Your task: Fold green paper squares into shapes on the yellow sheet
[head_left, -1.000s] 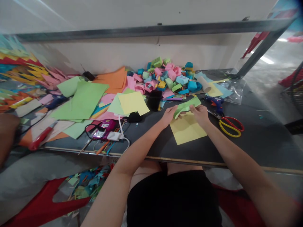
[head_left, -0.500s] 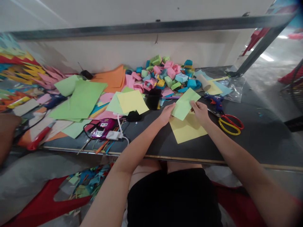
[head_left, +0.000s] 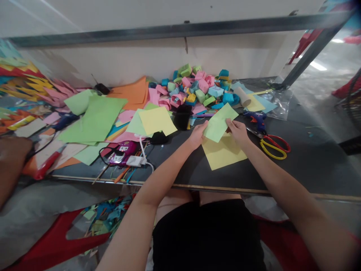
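A light green sheet of paper (head_left: 220,122) is held up between my two hands, tilted above the table. My left hand (head_left: 198,135) pinches its left edge, and my right hand (head_left: 238,132) grips its right edge with thumb and fingers. Under it a yellow sheet of paper (head_left: 224,152) lies flat on the dark table, partly covered by the green sheet and my right hand. Right of my right hand lie scissors (head_left: 273,146) with red and yellow handles, beside a blue glue gun (head_left: 256,118).
A heap of small folded paper pieces (head_left: 201,88) sits against the wall, with a cardboard tube (head_left: 242,96) at its right. Green sheets (head_left: 96,118), a purple power strip (head_left: 123,152) and a red-handled tool (head_left: 47,165) spread leftward. Another person's arm (head_left: 12,162) enters at far left.
My hands and the green sheet stay almost in place. At the far left, the other person's arm has moved a little to the right over the table edge.
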`<move>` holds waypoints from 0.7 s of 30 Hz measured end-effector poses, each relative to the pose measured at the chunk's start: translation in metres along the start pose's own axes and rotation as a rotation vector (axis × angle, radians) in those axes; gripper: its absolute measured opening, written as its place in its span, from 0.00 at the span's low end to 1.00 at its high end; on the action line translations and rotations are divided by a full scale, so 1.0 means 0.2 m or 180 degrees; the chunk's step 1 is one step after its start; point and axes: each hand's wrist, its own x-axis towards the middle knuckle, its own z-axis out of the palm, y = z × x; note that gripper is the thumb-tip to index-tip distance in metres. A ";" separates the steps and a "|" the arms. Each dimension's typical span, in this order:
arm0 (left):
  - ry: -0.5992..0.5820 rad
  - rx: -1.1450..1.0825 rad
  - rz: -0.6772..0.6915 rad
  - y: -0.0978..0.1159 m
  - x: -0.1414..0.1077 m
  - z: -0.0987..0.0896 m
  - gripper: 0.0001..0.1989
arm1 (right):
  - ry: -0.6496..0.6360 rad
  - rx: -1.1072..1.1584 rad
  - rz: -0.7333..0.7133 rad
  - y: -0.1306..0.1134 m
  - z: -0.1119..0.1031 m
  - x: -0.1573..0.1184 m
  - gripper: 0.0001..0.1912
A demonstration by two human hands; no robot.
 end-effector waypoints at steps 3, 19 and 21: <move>-0.0098 -0.0049 -0.0062 0.01 -0.02 0.02 0.28 | -0.0015 0.0093 0.0040 0.01 0.00 0.00 0.39; 0.0290 0.0521 0.0451 0.05 -0.04 0.04 0.14 | -0.0446 0.0320 0.0122 -0.02 0.02 -0.05 0.34; 0.0200 0.0529 0.0471 0.06 -0.05 0.04 0.17 | -0.0487 0.0256 0.0083 -0.03 0.03 -0.06 0.33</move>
